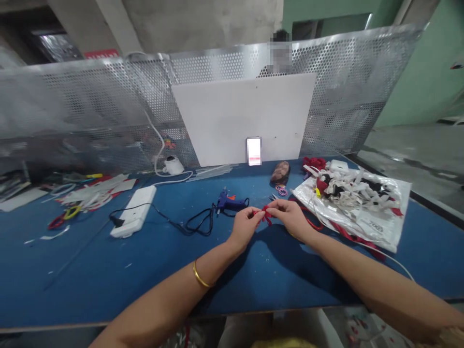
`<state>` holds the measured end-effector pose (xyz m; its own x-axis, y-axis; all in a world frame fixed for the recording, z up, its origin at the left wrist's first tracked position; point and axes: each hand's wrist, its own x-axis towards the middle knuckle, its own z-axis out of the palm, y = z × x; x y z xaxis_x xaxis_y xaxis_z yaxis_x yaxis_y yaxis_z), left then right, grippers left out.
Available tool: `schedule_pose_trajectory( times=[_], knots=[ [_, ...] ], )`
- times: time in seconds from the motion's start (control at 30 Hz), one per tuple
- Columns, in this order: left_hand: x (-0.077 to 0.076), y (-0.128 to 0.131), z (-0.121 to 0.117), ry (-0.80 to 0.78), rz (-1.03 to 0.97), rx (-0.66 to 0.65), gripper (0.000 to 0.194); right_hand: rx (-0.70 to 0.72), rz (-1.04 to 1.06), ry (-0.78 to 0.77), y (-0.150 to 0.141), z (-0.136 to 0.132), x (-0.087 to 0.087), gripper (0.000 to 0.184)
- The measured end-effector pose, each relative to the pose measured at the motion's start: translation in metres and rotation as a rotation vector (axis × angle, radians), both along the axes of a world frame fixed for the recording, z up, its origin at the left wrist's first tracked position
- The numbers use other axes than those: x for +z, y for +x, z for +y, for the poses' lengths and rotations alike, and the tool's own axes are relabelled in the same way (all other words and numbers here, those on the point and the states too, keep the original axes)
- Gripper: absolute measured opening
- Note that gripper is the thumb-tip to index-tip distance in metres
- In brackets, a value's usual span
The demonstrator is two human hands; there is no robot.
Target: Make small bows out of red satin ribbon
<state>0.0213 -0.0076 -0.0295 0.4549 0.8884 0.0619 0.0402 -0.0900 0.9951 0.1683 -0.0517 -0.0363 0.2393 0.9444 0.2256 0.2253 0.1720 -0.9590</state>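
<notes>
Above the middle of the blue table, both hands meet at a small piece of red ribbon (267,215) with loose ends hanging down. My left hand (245,224) pinches its left side between thumb and fingers. My right hand (290,217) pinches the other side, fingertips close to the left ones. The ribbon's exact shape is partly hidden by the fingers. Just left of the hands lies a blue glue gun (232,203) with a black cord. Behind my right hand, the tips of a metal tool (273,197) show; the rest is covered.
A white power strip (137,212), scissors (60,220) and paper scraps (97,191) lie left. At right, a white plastic bag (386,229) bears ribbon pieces (357,186). A lit phone (254,151) leans on a white board (232,116). A person (279,53) is behind the perforated screen.
</notes>
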Motion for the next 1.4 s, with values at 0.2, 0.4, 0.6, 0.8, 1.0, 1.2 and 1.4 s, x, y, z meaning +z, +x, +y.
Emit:
schedule_pose_trajectory(
  times=[0.2,0.4,0.6,0.8,1.0,1.2,1.4],
  knots=[
    [-0.015,-0.002,0.009,0.003,0.059,-0.081,0.027,0.03,0.04,-0.084,-0.001,0.0,-0.012,0.022],
    [-0.014,-0.008,0.01,0.0,0.077,-0.203,0.024,0.015,0.195,-0.126,-0.008,-0.003,-0.009,0.022],
    [-0.009,-0.009,0.004,-0.086,0.006,-0.127,0.022,0.093,0.407,-0.194,-0.007,-0.004,0.0,0.028],
    [-0.008,-0.01,0.002,-0.165,-0.058,-0.067,0.024,0.115,0.294,-0.203,-0.003,-0.007,0.004,0.029],
    [-0.01,-0.011,0.004,-0.177,-0.087,-0.136,0.024,0.076,0.247,-0.213,-0.009,-0.009,0.006,0.023],
    [-0.012,-0.011,0.004,-0.2,-0.071,-0.025,0.02,0.061,0.205,-0.237,-0.012,-0.011,0.003,0.022],
    [-0.015,-0.01,0.004,-0.271,-0.122,0.056,0.019,0.055,-0.275,0.047,-0.011,-0.019,-0.003,0.014]
  ],
)
